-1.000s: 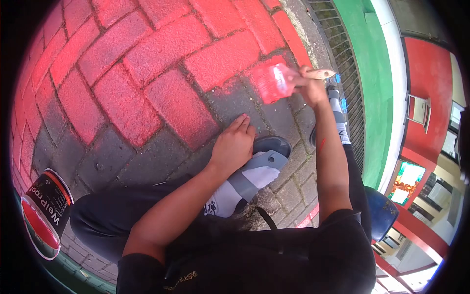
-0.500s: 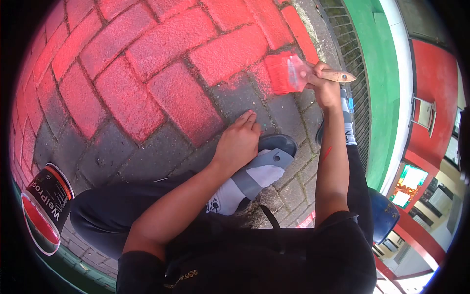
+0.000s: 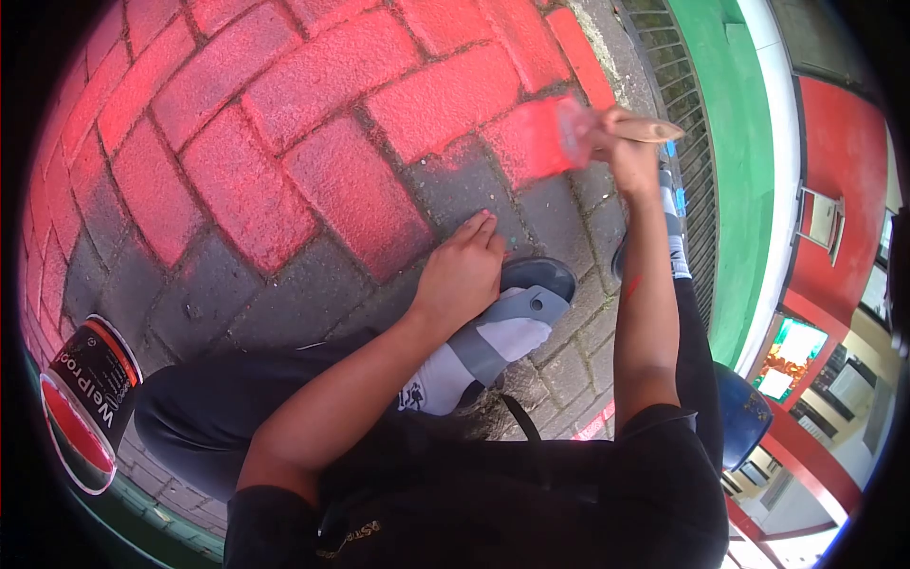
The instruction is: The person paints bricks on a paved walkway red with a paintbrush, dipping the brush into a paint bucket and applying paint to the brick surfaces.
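Note:
My right hand [image 3: 627, 156] is closed around the wooden handle of a wide paintbrush [image 3: 654, 129]. Its bristles, loaded with red paint and blurred by motion, are against a paving brick [image 3: 521, 142] near the kerb side. Beside my shoe, my left hand [image 3: 463, 270] rests low with its fingers loosely extended toward an unpainted grey brick [image 3: 464, 194]; no object shows in it. A tilted black paint can [image 3: 100, 375] with red paint inside is at the far left.
Red-painted bricks [image 3: 332, 76] spread across the upper left. A metal drain grate [image 3: 678, 95] runs along a green strip [image 3: 725, 142] at right. My sandalled foot [image 3: 507, 337] is between my arms, and a blue container [image 3: 742, 417] stands behind my right side.
The brush has swept slightly, and the brick under it now shows much more red. My right hand has shifted a little; my left hand stays in place.

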### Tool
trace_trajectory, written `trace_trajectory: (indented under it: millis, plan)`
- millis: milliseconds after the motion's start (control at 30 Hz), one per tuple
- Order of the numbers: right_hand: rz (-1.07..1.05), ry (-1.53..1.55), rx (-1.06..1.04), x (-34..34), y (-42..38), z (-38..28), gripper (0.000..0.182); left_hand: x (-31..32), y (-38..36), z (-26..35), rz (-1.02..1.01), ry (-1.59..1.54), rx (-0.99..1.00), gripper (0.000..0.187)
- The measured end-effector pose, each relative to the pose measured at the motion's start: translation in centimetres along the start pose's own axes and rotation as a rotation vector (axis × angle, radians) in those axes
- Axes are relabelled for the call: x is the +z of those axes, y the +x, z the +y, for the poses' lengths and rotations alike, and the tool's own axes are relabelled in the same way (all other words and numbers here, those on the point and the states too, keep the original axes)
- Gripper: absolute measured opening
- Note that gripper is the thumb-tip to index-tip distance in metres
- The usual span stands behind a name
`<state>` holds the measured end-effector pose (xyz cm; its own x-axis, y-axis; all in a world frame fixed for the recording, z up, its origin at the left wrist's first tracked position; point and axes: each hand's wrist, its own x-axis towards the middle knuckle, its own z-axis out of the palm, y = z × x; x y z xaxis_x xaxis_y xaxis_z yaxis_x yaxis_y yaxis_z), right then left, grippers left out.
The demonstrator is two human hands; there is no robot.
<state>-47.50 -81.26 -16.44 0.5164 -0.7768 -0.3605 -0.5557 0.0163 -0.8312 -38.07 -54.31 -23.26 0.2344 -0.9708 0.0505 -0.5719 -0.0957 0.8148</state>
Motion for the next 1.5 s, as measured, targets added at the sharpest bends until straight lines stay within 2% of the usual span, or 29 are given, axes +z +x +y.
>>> trace_trajectory:
  millis: [33,67,133,200,233,267,333,367,433,467,533,567,667,733,800,833,867,933,1000,1067,1100,1133,1200,1233,1300,1400,1433,1467,1500]
  plan:
    - [0.103,-0.059,-0.108,-0.6,0.4,0.1,0.029,-0.1,0.0,-0.1,0.012,0.005,0.0,0.015]
    - [0.099,-0.058,-0.109,-0.1,0.4,0.3,0.029,-0.2,-0.1,-0.2,0.013,0.006,-0.004,0.015]
    - [0.369,-0.488,-0.652,1.0,0.1,1.6,0.02,-0.2,0.1,0.0,0.02,-0.017,-0.001,0.014]
    - [0.191,-0.794,-0.577,3.3,-1.7,2.8,0.009,-0.2,0.1,0.0,0.01,-0.016,0.006,0.014]
    - [0.138,-0.808,-0.698,4.6,-2.8,2.7,0.012,-0.3,0.2,0.0,-0.003,-0.007,0.003,0.014]
    - [0.034,-0.728,-0.62,5.0,-4.2,1.2,0.013,-0.4,0.3,0.0,0.002,-0.004,0.014,0.014]
    - [0.041,-0.505,-0.684,4.0,-4.0,1.3,0.01,-0.5,0.2,0.1,-0.033,0.005,-0.008,0.019]
    - [0.045,-0.506,-0.681,3.5,-3.7,1.4,0.01,-0.5,0.1,0.1,-0.036,0.004,-0.004,0.019]
    - [0.377,-0.516,-0.621,2.4,-2.5,1.3,0.01,-0.4,0.2,0.2,-0.034,0.005,-0.02,0.019]
    - [0.381,-0.517,-0.624,2.3,-2.0,2.2,0.01,-0.4,0.2,0.3,-0.033,0.005,-0.015,0.019]
    - [0.35,-0.758,-0.629,3.1,-1.2,4.9,0.013,-0.5,0.2,0.2,-0.04,0.014,-0.003,0.019]
    - [0.275,-0.783,-0.575,4.3,-2.7,2.8,0.014,-0.6,0.4,0.1,-0.033,0.021,0.001,0.019]
    - [0.186,-0.625,-0.675,3.1,-2.8,2.8,0.009,-0.5,0.2,0.2,-0.024,0.007,-0.005,0.014]
    - [0.248,-0.59,-0.732,2.0,-2.0,2.5,0.009,-0.5,0.2,0.4,-0.027,0.009,-0.016,0.02]
    - [0.442,-0.744,-0.509,1.5,-1.0,3.5,0.013,-0.5,0.1,0.5,-0.033,0.001,-0.013,0.02]
    - [0.316,-0.61,-0.562,1.6,-0.5,5.2,0.016,-0.6,0.2,0.4,-0.03,-0.001,-0.012,0.02]
    - [0.317,-0.606,-0.567,1.5,-0.8,4.3,0.016,-0.7,0.2,0.3,-0.027,0.004,-0.011,0.02]
    - [0.043,-0.606,-0.493,1.3,-2.0,1.7,0.02,-0.4,0.2,0.2,-0.044,0.014,-0.024,0.02]
    - [-0.005,-0.195,-0.431,0.3,-1.0,1.4,0.028,-0.4,0.0,0.3,-0.042,0.006,-0.029,0.02]
    - [-0.054,0.084,0.053,-1.9,0.2,-0.2,0.034,-0.3,0.2,0.3,-0.039,0.004,-0.024,0.02]
    - [0.033,0.059,0.055,-1.7,1.0,-0.5,0.036,-0.3,0.2,0.2,-0.046,0.001,-0.023,0.02]
    - [0.119,0.044,0.074,-3.4,3.5,1.9,0.033,-0.3,0.1,0.1,-0.05,0.0,-0.025,0.02]
    - [0.249,0.067,-0.011,-5.5,5.1,2.6,0.025,-0.3,0.0,0.1,-0.048,-0.001,-0.032,0.02]
    - [0.241,0.064,-0.014,-6.3,5.4,3.0,0.025,-0.4,0.1,0.1,-0.045,-0.005,-0.031,0.02]
    - [0.226,-0.082,-0.18,-6.1,5.2,2.2,0.023,-0.3,0.1,0.0,-0.014,-0.014,-0.031,0.018]
    - [0.088,-0.69,-0.49,-0.1,0.9,3.2,0.019,-0.4,0.1,0.1,-0.025,-0.013,-0.024,0.018]
    - [0.029,-0.781,-0.543,2.0,-1.2,2.2,0.02,-0.5,0.2,0.1,-0.056,0.001,-0.025,0.02]
    - [-0.043,-0.681,-0.495,3.5,-3.0,0.4,0.026,-0.5,0.3,0.0,-0.056,0.003,-0.024,0.02]
    - [-0.028,-0.456,-0.469,3.6,-3.1,0.2,0.028,-0.5,0.3,0.0,-0.055,-0.004,-0.025,0.02]
